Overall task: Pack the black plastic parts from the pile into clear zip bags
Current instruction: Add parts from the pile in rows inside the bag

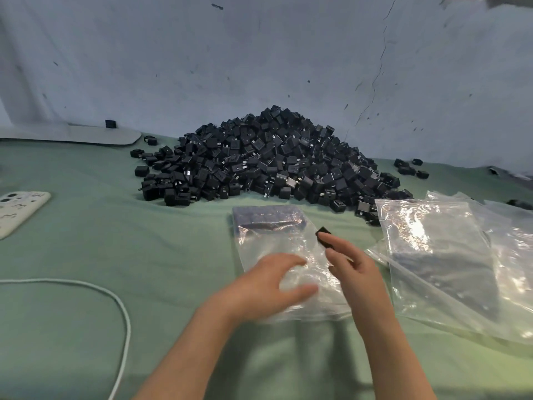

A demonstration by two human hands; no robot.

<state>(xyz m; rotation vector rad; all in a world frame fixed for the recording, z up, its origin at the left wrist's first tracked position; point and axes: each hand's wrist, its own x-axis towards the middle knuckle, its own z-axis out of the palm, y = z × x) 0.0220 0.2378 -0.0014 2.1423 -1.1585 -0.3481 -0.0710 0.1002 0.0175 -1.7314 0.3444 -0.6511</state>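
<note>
A big pile of black plastic parts (268, 160) lies at the back of the green cloth, against the wall. In front of it lies a clear zip bag (274, 243) with a row of black parts showing at its far end. My left hand (274, 284) hovers over the bag's near end, fingers curved and spread, blurred. My right hand (354, 269) sits at the bag's right edge and pinches one black part (323, 236) at its fingertips.
A stack of clear zip bags (450, 255) lies to the right. A phone in a white case (20, 209) rests at the left edge, and a white cable (121, 313) loops across the near left. A few stray parts (409, 167) sit right of the pile.
</note>
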